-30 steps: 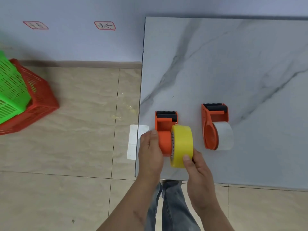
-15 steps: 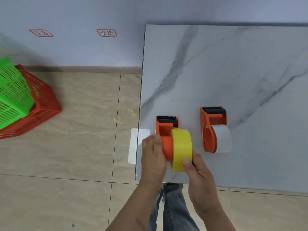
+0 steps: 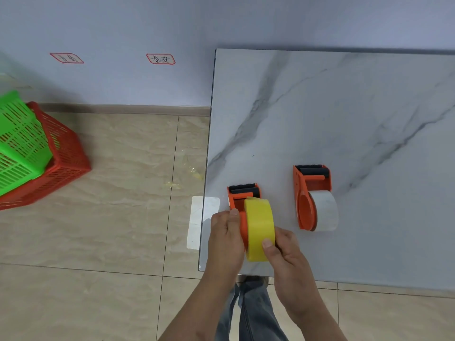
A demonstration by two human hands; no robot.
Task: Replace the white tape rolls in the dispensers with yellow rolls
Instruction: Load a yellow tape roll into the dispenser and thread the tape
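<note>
We reach both forearms forward, wrists close together. Our left hand (image 3: 225, 236) curls inward, thumb tip up and forward, fingers hidden beneath. Our right hand (image 3: 286, 252) sits just beside it, thumb pressed flat, fingers wrapped out of sight.

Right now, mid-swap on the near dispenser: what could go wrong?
1. The near dispenser sits close to the table's left edge; a sideways push from the right hand on the yellow roll could slide it off.
2. The second dispenser holds a white roll, easily forgotten.
</note>
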